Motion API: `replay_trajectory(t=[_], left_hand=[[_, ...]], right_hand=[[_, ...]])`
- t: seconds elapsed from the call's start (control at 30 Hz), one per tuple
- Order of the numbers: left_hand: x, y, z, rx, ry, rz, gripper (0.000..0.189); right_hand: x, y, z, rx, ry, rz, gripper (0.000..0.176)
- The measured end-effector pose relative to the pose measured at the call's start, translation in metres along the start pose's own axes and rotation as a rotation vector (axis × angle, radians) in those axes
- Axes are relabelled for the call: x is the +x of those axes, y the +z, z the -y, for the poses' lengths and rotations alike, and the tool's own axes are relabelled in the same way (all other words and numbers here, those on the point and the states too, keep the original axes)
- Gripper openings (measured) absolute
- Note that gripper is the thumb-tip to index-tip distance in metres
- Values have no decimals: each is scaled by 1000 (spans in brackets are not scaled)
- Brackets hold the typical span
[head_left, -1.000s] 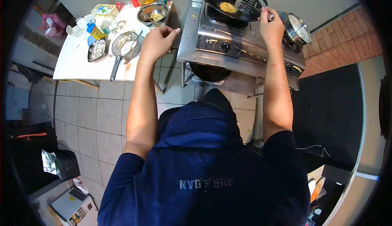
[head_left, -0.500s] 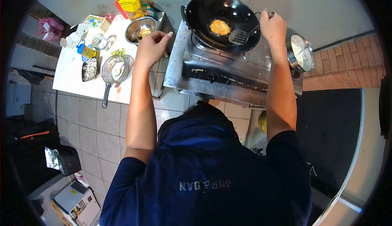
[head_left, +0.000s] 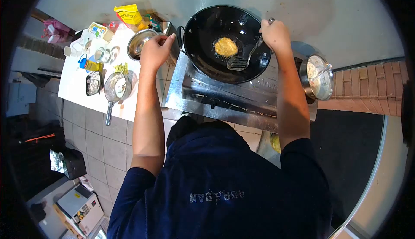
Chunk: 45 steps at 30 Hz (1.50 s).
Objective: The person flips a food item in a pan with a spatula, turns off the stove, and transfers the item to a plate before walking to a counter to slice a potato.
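Observation:
A black wok (head_left: 203, 60) sits on the metal gas stove (head_left: 173, 94). In its middle lies a golden-brown fried patty (head_left: 226, 47). My right hand (head_left: 276, 36) is wrapped round the handle of a slotted spatula (head_left: 237, 62), whose head rests in the wok just below and right of the patty. My left hand (head_left: 156, 51) is left of the wok, over the edge of a steel bowl (head_left: 137, 40). Its thumb and fingers are bent towards each other; whether anything is between them is too small to tell.
On the white table (head_left: 73, 85) stand a yellow bottle (head_left: 92, 65), a strainer (head_left: 116, 88), a black container (head_left: 93, 83), a glass jar (head_left: 102, 55) and a yellow pouch (head_left: 129, 15). Right of the wok is a pot (head_left: 312, 77) of pale mixture with a spoon. Brick wall edge (head_left: 367, 79) lies beyond.
The view has shifted, so wok and stove appear lower. The spatula head has moved left, closer beneath the patty. My left hand remains beside the steel bowl.

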<state>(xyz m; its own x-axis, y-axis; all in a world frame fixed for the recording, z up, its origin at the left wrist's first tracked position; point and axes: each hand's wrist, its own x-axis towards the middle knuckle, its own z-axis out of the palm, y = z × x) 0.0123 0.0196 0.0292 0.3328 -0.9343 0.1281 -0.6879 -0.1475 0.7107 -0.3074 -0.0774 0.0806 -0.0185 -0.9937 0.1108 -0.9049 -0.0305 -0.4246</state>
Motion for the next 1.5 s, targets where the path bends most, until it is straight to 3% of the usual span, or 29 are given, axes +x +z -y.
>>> replay_trajectory(t=[0.17, 0.63, 0.97, 1.1, 1.17, 1.37, 1.5], left_hand=[[20, 13, 5, 53, 7, 86, 44], [38, 5, -8, 62, 44, 260, 37], [36, 8, -6, 68, 72, 253, 38], [33, 6, -12, 152, 127, 262, 37], [33, 7, -13, 159, 149, 277, 37], [36, 9, -6, 158, 177, 279, 35], [36, 12, -4, 144, 214, 261, 36]], right_hand=[[5, 11, -20, 81, 129, -66, 42], [-30, 28, -38, 347, 125, -272, 39], [-56, 37, -41, 425, 136, -335, 40], [-57, 49, -41, 491, 173, -290, 38], [-55, 51, -42, 667, 259, -187, 34], [-57, 59, -33, 691, 131, -236, 34], [-57, 61, -31, 732, 189, -201, 33]])
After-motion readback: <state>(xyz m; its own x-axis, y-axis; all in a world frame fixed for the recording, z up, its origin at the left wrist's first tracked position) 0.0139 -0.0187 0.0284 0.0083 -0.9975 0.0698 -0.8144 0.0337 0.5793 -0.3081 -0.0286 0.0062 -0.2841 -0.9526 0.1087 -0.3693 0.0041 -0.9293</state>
